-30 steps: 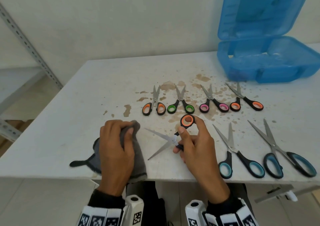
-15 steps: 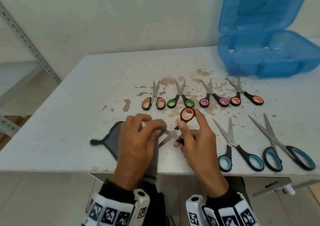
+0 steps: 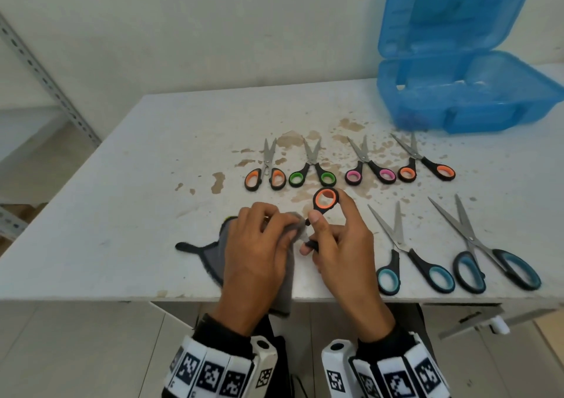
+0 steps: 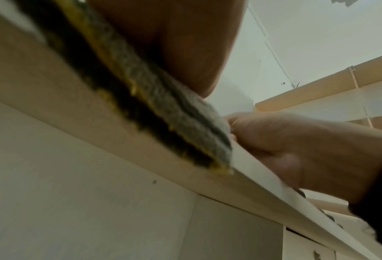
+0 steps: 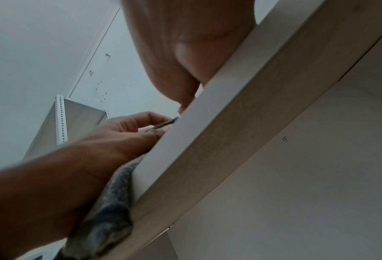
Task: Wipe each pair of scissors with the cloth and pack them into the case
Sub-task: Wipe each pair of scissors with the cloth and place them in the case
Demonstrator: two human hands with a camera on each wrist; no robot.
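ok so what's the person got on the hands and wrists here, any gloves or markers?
No gloves: both the left hand and right hand are bare. Dark sleeves end at the wrists. Below each sits a white wrist band of panels printed with black square fiducial markers, plus a white camera housing with a round dark opening on its inner side. No cables visible.

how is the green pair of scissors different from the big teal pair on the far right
The green pair is smaller; the far-right teal pair is clearly the larger. The green pair has bright green handle linings, the teal pair blue-teal ones. The green pair lies in the far row on the brown stains, the teal pair in the near row by the table edge. Both lie flat, blades apart, with black handles, untouched by the hands.
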